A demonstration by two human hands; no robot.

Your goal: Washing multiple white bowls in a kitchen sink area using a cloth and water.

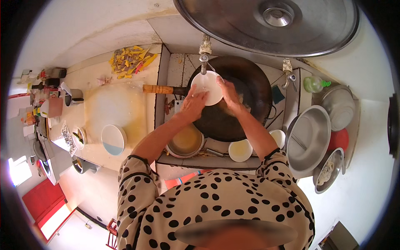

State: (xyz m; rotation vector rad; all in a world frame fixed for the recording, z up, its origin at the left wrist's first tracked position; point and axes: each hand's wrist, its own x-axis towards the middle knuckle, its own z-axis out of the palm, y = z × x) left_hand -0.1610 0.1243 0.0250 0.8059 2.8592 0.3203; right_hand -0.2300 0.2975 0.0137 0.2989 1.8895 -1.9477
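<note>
A white bowl (214,84) is under the metal tap (204,61), over a large dark wok (218,128) in the tiled sink. My right hand (230,95) grips the bowl by its right rim. At the bowl's lower left, my left hand (194,104) reaches over the rim, its fingers against the wet inside. Whether those fingers also grip the bowl is unclear. The wok's wooden handle (158,89) points left across the sink's edge. Some pale pieces lie in the wok, partly hidden behind my right hand.
A metal basin (187,140) and a small white bowl (240,151) stand along the sink's front. Steel bowls (309,137) crowd the right side. Yellow peelings (128,62) and another bowl (113,137) are on the left counter. A large metal lid (231,18) hangs above the tap.
</note>
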